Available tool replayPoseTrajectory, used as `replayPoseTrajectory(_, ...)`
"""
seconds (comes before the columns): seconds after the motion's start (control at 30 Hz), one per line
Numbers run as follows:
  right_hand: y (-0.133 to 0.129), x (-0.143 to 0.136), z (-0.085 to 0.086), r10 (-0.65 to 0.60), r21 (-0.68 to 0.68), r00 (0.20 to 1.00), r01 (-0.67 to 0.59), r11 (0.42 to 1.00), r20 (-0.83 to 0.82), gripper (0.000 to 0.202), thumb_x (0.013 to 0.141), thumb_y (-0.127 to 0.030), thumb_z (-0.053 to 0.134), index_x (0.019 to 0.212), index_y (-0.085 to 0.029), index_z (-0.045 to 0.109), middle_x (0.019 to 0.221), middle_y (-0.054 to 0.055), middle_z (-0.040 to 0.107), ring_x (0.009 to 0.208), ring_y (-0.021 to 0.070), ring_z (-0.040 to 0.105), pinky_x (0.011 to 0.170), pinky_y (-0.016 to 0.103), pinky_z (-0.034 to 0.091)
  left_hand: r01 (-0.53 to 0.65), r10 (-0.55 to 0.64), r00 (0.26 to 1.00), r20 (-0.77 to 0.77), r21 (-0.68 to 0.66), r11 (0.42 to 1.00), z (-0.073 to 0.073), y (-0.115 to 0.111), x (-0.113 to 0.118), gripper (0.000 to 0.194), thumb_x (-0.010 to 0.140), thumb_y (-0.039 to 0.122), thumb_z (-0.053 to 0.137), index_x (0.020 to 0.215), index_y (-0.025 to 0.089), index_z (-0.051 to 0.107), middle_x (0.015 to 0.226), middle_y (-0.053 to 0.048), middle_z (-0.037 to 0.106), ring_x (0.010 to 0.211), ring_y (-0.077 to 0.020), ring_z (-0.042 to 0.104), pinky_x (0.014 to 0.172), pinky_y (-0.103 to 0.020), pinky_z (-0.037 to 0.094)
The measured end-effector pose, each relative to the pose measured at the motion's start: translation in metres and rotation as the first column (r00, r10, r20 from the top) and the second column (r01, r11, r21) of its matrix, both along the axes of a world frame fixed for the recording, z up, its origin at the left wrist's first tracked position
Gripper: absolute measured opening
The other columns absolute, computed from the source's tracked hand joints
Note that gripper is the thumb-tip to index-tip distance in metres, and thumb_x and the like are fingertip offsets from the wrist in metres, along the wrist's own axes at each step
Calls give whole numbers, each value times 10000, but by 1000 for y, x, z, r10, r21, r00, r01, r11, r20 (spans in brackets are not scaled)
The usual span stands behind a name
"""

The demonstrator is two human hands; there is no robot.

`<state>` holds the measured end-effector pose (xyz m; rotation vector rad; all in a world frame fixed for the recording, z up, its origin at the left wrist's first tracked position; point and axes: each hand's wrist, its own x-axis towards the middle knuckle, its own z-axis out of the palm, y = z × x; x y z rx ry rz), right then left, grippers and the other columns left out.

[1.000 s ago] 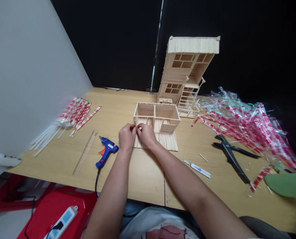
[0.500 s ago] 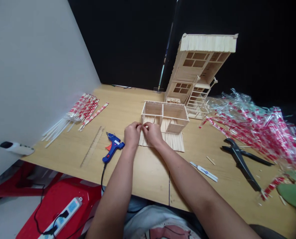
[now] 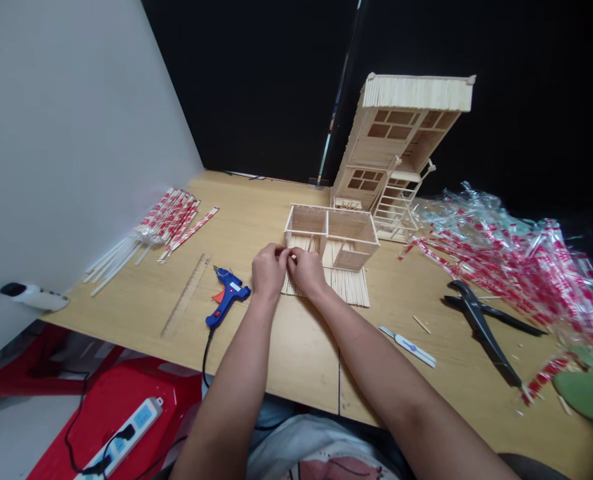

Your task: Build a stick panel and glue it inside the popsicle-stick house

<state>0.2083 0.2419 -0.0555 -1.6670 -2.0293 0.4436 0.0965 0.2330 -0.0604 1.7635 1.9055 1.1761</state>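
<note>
A small roofless wooden frame (image 3: 351, 227) with two compartments stands on a floor of thin sticks (image 3: 349, 287) at the middle of the table. At its front left corner my left hand (image 3: 269, 270) is closed, fingertips pinched together. My right hand (image 3: 307, 270) is closed too, its fingertips meeting those of the left and covering part of the stick floor. Whatever lies between the fingertips is too small to make out. Left of my left hand lies a blue glue gun (image 3: 226, 293), its nozzle pointing away from me.
Behind the frame stands a tall stick house (image 3: 391, 147) with a ladder. Wrapped chopsticks (image 3: 169, 217) and a clear ruler (image 3: 186, 293) lie left. Plastic wrappers (image 3: 506, 267), black pliers (image 3: 481, 327), a craft knife (image 3: 409, 345) and a green piece (image 3: 586, 397) lie right.
Both hands have shifted very slightly to the right and stay together at the frame's front left corner. The camera view has moved a little.
</note>
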Motion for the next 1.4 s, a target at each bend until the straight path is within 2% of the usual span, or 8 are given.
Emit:
replayPoseTrajectory(0.23,0,-1,-1,11,10,1000,-11,1000,8,324,991,-271,438,1115,-165,718,990,119,775,860,219,710,778,271,456,-7,8,1000,-7,55,998,3,1,4,135,916,289,605,972,183,668,934,-75,735,849,-197,684,817,-294,495)
replayPoseTrajectory(0.67,-2,-1,2,5,5,1000,-5,1000,20,360,1023,-331,402,1079,-165,716,922,119,776,797,215,707,711,267,444,-35,40,995,-94,54,998,8,0,8,132,915,283,564,869,201,657,869,-72,724,815,-206,666,791,-301,472)
replayPoseTrajectory(1.4,-1,-1,-1,3,12,999,-3,1000,33,310,1009,-317,423,1054,-164,689,903,116,772,797,220,708,684,268,423,-49,56,995,-85,82,995,3,1,7,132,888,268,586,836,191,679,833,-71,732,773,-201,667,748,-291,469)
